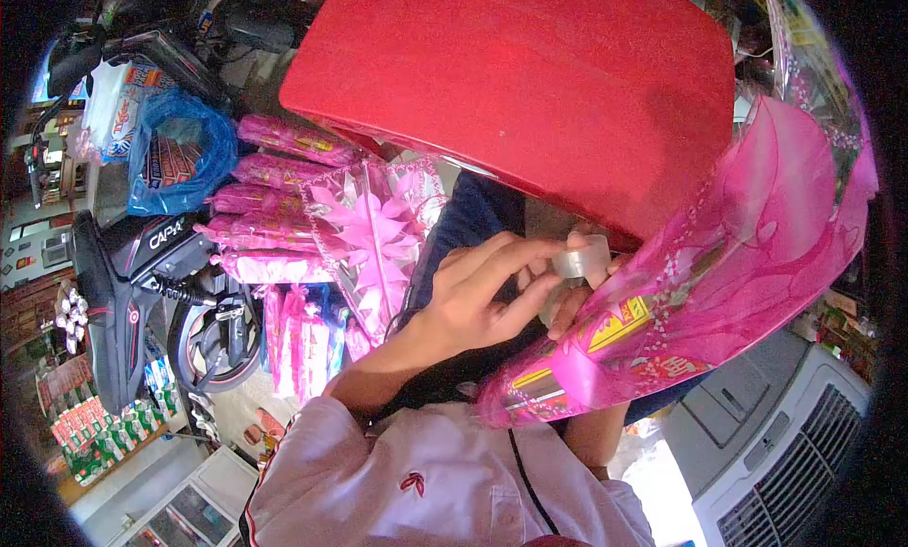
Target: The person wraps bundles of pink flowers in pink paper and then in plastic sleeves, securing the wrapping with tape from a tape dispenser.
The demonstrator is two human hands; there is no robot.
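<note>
showing, from largest to smallest: a broad red board (530, 84) fills the upper middle of the head view, tilted over the person's lap. below its right edge lies a gift package (728, 282) wrapped in glossy pink film, running from the upper right down toward the person's pale shirt (426, 490); a yellow and red label shows through the film. a white air cooler (785, 443) stands at lower right. a black motorbike (123, 292) is parked at the left, and beside it sits a stack of pink packets (274, 197), with a blue plastic bag (180, 155) above them and a pink ribbon bow (369, 235) just to their right. the left hand (478, 301) reaches in from lower left, its grip pinching the rim of a clear tape roll (584, 260) with thumb and fingertips. the right hand (570, 309), mostly hidden behind the film, has its grip closed around the same roll from beneath. the roll sits between both hands, just under the board's lower edge and touching the package's wrapping.
</note>
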